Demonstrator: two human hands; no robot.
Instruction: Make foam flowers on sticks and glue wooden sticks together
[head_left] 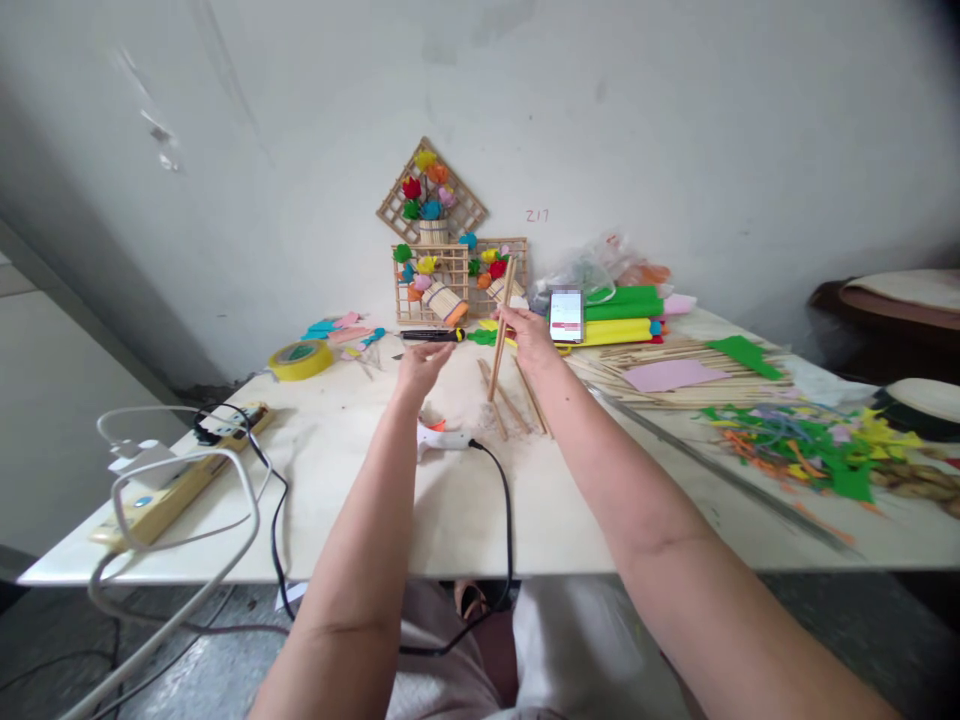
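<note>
My right hand (527,335) is closed around thin wooden sticks (500,345) and holds them nearly upright above the middle of the table. To the left, my left hand (424,368) has its fingers stretched out, with nothing visible in them. Just beyond it lies a black utility knife (431,335) with a yellow end. Several short wooden sticks (532,397) rest on the tabletop below my right hand. A white glue gun (446,440) with an orange part lies nearer to me, partly hidden by my left forearm.
Lattice panels with paper flowers (431,190) lean on the wall. Yellow tape (300,360) and a power strip (180,480) with cables are left. At right are a phone (566,315), green paper rolls (626,302), long sticks (607,365), a metal strip (697,455) and paper scraps (806,440).
</note>
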